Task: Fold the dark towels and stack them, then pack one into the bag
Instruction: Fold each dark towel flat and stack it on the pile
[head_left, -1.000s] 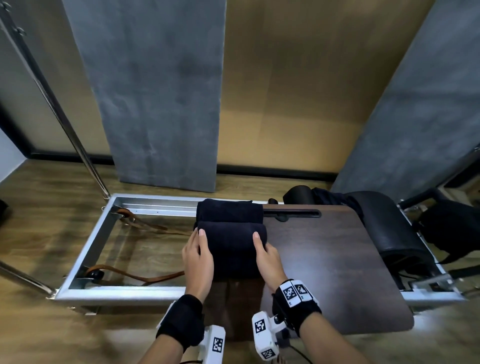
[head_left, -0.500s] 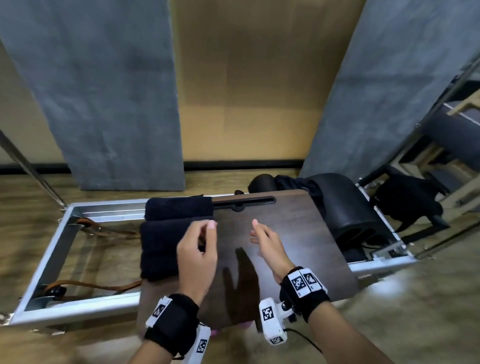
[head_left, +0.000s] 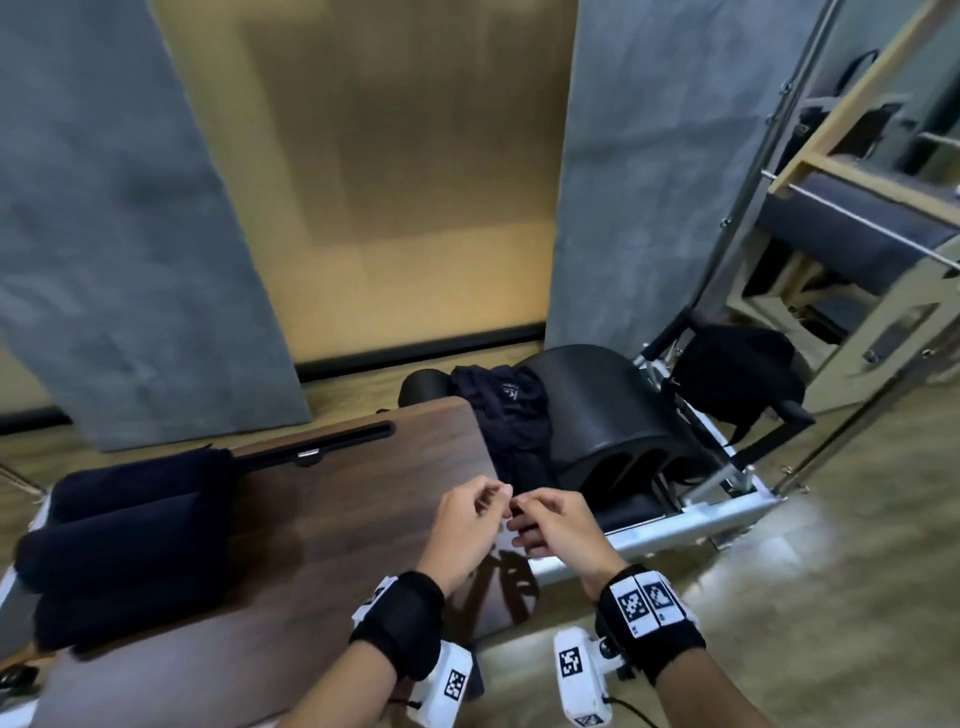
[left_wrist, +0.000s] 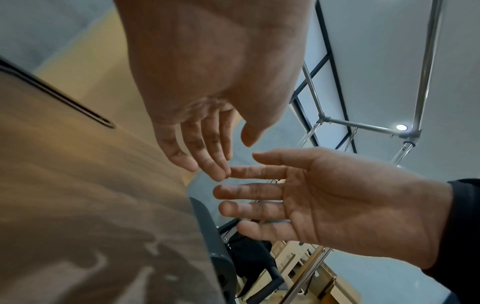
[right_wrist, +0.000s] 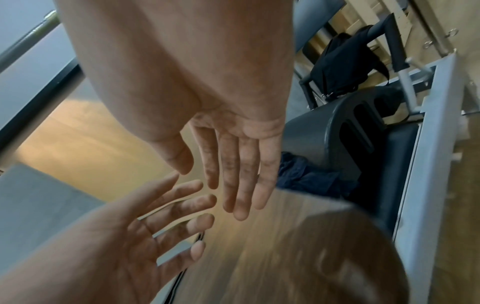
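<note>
Dark folded towels (head_left: 124, 540): stacked at lower left of the head view, on the brown wooden board (head_left: 332, 519), well apart from both hands.
Left hand (head_left: 467, 530): fingers relaxed, empty.
Right hand (head_left: 563, 535): fingers loose, empty, fingertips meeting the left's.
Black bag (head_left: 735, 374): right of centre.

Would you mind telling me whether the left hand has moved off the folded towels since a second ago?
Yes. The left hand has left the folded dark towels and moved right across the wooden board, now empty near its right edge, fingertips close to the right hand.
</note>
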